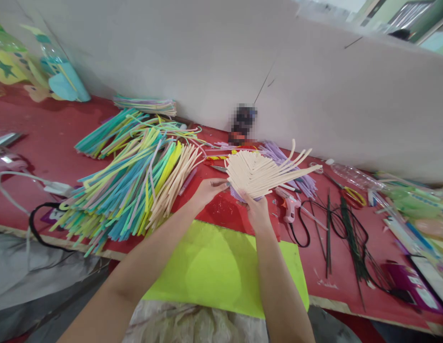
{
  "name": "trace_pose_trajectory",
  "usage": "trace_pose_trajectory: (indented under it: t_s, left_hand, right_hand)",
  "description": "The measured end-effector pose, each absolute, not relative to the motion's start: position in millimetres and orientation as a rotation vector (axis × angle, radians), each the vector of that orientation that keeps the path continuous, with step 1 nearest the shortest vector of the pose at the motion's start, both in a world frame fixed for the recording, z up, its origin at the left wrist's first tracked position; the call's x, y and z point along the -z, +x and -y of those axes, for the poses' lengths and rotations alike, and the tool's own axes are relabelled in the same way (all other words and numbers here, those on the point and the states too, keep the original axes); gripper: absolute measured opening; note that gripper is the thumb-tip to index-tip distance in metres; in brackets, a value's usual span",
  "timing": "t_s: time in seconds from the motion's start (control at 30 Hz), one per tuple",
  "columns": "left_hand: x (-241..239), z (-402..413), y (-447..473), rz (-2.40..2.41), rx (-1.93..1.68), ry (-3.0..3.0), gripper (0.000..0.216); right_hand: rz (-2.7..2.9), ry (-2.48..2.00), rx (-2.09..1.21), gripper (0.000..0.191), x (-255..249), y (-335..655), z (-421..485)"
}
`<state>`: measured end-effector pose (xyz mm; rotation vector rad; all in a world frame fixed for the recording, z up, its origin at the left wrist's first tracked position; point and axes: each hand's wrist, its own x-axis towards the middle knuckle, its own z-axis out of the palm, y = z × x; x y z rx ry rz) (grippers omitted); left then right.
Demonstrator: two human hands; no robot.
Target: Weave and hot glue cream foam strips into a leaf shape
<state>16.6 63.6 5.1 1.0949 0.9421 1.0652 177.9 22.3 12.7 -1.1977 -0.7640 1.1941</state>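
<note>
Head view: cream fan (255,172), lower edge in right hand (256,208)

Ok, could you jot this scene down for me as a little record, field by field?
Worked piece: cream pipe-cleaner fan, loose ends fanning to the right
Left hand: fingers at the fan's left edge
Right hand: holding the fan's lower edge
Left side: heap of multicoloured pipe cleaners
Right side: pink glue gun, yellow-handled scissors, dark green stems
Behind the fan: purple pipe cleaners
Nearest the body: yellow-green sheet
Surface: red tabletop
</note>
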Motion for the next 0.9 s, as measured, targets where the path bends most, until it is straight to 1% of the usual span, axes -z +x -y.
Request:
trace_pose_trajectory:
  t_s: [0.5, 0.9]
  left_hand:
    - [-5.4, -65.9, 19.2, -0.889, -1.1, 1.103, 0.053]
    - [-6.4, -67.6, 19.1, -0.886, -1.125, 1.156, 0.039]
  right_hand:
    - [0.77, -1.212, -1.189, 0.047, -13.1, 177.3, -22.7]
    - [0.783, -1.202, -1.194, 0.044, -11.8, 178.0, -22.3]
